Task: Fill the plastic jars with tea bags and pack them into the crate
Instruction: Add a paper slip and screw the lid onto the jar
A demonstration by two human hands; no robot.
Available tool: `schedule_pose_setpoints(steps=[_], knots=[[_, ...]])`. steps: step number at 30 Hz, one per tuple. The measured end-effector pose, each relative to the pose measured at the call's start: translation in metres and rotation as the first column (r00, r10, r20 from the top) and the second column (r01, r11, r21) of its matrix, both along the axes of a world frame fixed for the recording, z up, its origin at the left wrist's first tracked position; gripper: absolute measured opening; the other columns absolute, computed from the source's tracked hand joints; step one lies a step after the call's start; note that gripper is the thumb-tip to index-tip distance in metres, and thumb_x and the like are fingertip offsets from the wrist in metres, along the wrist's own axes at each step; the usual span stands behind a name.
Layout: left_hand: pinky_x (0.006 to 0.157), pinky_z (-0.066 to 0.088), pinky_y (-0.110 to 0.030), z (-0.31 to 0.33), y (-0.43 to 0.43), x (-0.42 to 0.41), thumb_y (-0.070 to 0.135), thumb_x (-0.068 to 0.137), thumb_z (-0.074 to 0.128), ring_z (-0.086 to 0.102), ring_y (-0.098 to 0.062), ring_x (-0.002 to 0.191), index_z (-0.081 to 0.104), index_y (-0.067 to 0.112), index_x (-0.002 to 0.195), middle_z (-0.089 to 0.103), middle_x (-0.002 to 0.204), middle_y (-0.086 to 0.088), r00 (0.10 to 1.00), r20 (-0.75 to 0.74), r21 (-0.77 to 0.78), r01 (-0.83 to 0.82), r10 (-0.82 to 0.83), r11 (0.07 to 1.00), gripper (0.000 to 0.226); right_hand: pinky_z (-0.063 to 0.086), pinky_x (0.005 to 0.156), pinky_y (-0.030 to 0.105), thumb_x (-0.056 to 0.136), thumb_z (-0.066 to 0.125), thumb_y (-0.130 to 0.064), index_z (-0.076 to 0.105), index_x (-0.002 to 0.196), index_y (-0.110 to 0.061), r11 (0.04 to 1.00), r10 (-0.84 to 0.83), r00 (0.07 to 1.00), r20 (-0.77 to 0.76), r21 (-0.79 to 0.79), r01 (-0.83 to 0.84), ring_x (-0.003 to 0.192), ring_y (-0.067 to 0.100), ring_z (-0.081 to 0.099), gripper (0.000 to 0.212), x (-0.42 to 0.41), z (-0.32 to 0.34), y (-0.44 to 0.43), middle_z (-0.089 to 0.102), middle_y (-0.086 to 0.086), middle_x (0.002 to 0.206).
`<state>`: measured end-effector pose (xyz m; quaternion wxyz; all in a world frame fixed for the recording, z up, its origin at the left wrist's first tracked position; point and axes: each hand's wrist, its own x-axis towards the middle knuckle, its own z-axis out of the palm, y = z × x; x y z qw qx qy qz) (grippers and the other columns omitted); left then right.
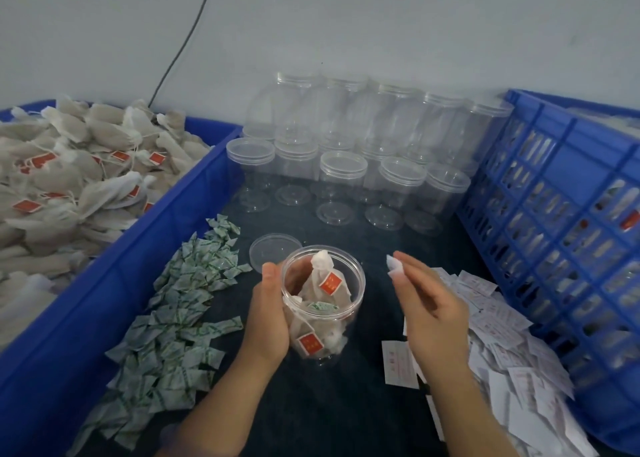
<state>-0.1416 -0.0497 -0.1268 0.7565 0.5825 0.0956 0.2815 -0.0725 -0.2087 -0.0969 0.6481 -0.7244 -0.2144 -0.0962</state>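
My left hand (268,313) grips a clear plastic jar (323,304) from its left side, above the dark table. The jar is open and tilted toward me, with several tea bags with red tags and a green-white sachet inside. Its loose lid (273,248) lies flat just behind it. My right hand (427,304) hovers to the jar's right, fingertips pinching a small white paper slip (394,266). A blue bin (173,221) on the left is heaped with tea bags (69,179). On the right stands a blue slatted crate (554,221) with filled jars showing through its slats.
Empty lidded jars (346,151) are stacked in two tiers against the back wall. Green-white sachets (176,304) lie scattered left of the jar. White paper slips (502,345) are piled on the right, next to the crate. A black cable (187,41) runs down the wall.
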Motion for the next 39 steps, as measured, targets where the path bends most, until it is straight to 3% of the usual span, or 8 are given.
schedule_pose_setpoints(steps=[3, 7, 10, 16, 22, 31, 36, 39], knots=[[0.094, 0.048, -0.044, 0.001, -0.001, 0.000, 0.075, 0.070, 0.032, 0.068, -0.024, 0.101, 0.077, 0.024, 0.092, 0.073, 0.101, -0.011, 1.000, -0.016, -0.042, -0.013, 0.012, 0.999, 0.072, 0.047, 0.089, 0.011, 0.088, 0.067, -0.024, 0.071, 0.106, -0.029, 0.964, 0.195, 0.972, 0.134, 0.155, -0.215, 0.114, 0.002, 0.060, 0.019, -0.013, 0.033, 0.007, 0.068, -0.015, 0.117], [0.096, 0.047, -0.052, 0.003, -0.001, -0.001, 0.074, 0.072, 0.034, 0.067, -0.031, 0.102, 0.077, 0.025, 0.093, 0.072, 0.102, -0.015, 1.000, 0.000, -0.061, -0.003, 0.003, 0.998, 0.069, 0.022, 0.113, 0.019, 0.088, 0.060, -0.027, 0.071, 0.107, -0.035, 0.738, 0.569, 0.800, 0.187, -0.546, -0.397, 0.142, -0.002, 0.021, 0.024, -0.015, 0.053, 0.031, 0.043, -0.020, 0.145], [0.098, 0.043, -0.060, 0.004, 0.000, -0.002, 0.078, 0.070, 0.036, 0.065, -0.035, 0.104, 0.077, 0.026, 0.095, 0.071, 0.104, -0.017, 1.000, -0.008, -0.071, 0.009, -0.009, 0.997, 0.071, 0.014, 0.115, 0.016, 0.088, 0.052, -0.024, 0.074, 0.102, -0.034, 0.704, 0.606, 0.788, 0.106, -0.533, -0.469, 0.144, -0.003, 0.011, 0.028, -0.010, 0.047, 0.036, 0.034, -0.019, 0.152], [0.096, 0.047, -0.052, 0.004, 0.001, 0.000, 0.081, 0.071, 0.032, 0.068, -0.027, 0.100, 0.077, 0.023, 0.092, 0.074, 0.099, -0.011, 0.999, -0.030, 0.015, -0.035, 0.036, 0.999, 0.075, 0.033, 0.110, 0.027, 0.090, 0.043, -0.025, 0.077, 0.085, -0.016, 0.813, 0.550, 0.780, 0.298, -0.405, -0.419, 0.135, 0.010, 0.041, 0.035, -0.001, 0.029, 0.033, 0.069, -0.011, 0.116], [0.094, 0.049, -0.048, 0.002, 0.001, 0.003, 0.074, 0.076, 0.028, 0.068, -0.025, 0.100, 0.077, 0.028, 0.091, 0.074, 0.099, -0.009, 1.000, -0.017, 0.007, -0.013, 0.014, 1.000, 0.068, 0.017, 0.117, 0.031, 0.095, 0.030, -0.047, 0.075, 0.075, -0.012, 0.678, 0.584, 0.781, 0.222, -0.662, -0.320, 0.134, -0.010, 0.031, 0.060, 0.004, 0.038, 0.033, 0.074, -0.008, 0.089], [0.090, 0.051, -0.043, 0.003, 0.000, 0.004, 0.068, 0.076, 0.027, 0.069, -0.021, 0.096, 0.077, 0.030, 0.088, 0.075, 0.095, -0.005, 0.999, -0.011, 0.010, -0.040, 0.040, 0.999, 0.064, 0.045, 0.095, 0.023, 0.094, 0.035, -0.063, 0.069, 0.072, -0.023, 0.789, 0.605, 0.770, 0.202, -0.281, -0.546, 0.114, 0.010, 0.061, 0.057, 0.002, 0.051, 0.017, 0.074, -0.012, 0.084], [0.084, 0.052, -0.034, 0.004, 0.000, 0.004, 0.068, 0.074, 0.028, 0.070, -0.017, 0.094, 0.077, 0.035, 0.085, 0.075, 0.093, -0.001, 0.999, -0.011, 0.011, -0.047, 0.047, 0.999, 0.060, 0.029, 0.112, 0.025, 0.093, 0.029, -0.067, 0.069, 0.070, -0.024, 0.734, 0.604, 0.770, 0.206, -0.521, -0.436, 0.121, 0.004, 0.055, 0.063, 0.012, 0.045, 0.020, 0.071, -0.015, 0.081], [0.078, 0.052, -0.022, 0.006, 0.000, 0.003, 0.068, 0.073, 0.028, 0.070, -0.012, 0.094, 0.077, 0.036, 0.086, 0.075, 0.094, 0.001, 1.000, -0.011, 0.016, -0.027, 0.027, 1.000, 0.059, 0.044, 0.101, 0.026, 0.099, 0.031, -0.055, 0.069, 0.064, -0.028, 0.870, 0.490, 0.856, 0.166, -0.032, -0.492, 0.103, 0.015, 0.067, 0.059, 0.027, 0.045, 0.036, 0.072, -0.006, 0.072]])
